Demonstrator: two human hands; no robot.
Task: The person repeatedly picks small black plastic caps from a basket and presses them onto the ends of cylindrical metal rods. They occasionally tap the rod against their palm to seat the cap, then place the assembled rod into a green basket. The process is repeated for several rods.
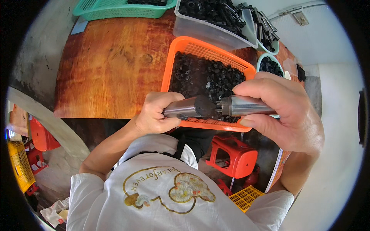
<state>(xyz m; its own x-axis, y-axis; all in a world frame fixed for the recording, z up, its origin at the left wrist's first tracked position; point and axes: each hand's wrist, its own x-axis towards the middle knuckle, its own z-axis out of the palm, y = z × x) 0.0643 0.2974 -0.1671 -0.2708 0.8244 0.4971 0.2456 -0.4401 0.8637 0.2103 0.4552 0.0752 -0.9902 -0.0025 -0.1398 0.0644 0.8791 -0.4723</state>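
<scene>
Polished reddish-brown wood made up the tabletop (pixel 111 65) that filled the upper left and centre of the frame, its bare left half giving the widest open stretch for moving. Right of centre we saw an orange perforated plastic basket (pixel 200 50) heaped with small black ring-shaped parts (pixel 208 79); its near rim overhung the table's front edge. Above it, at the top of the frame, stood a clear plastic tub (pixel 204 30) crowded with more black pieces, and a green slotted plastic tray (pixel 123 9) lay along the top left edge with a few dark parts in it. Two pale green round bowls (pixel 269 57) at the upper right also held black items.

Just below the orange basket, our left hand (pixel 154 113) was clenched around a grey metal cylinder with a black cap on its end (pixel 189 107). Our right hand (pixel 281 111) gripped a second grey metal cylindrical tool (pixel 244 105), thumb beneath and fingers over it. The two pieces met tip to tip at the centre of the frame, in front of the basket's near rim.

Under the table, in the lower right, sat an orange plastic stool (pixel 235 154) and a yellow slotted crate (pixel 246 197); at the far left stood a yellow crate (pixel 19 165) and red stools (pixel 40 134) on a grey floor. A pale wall closed off the right side.
</scene>
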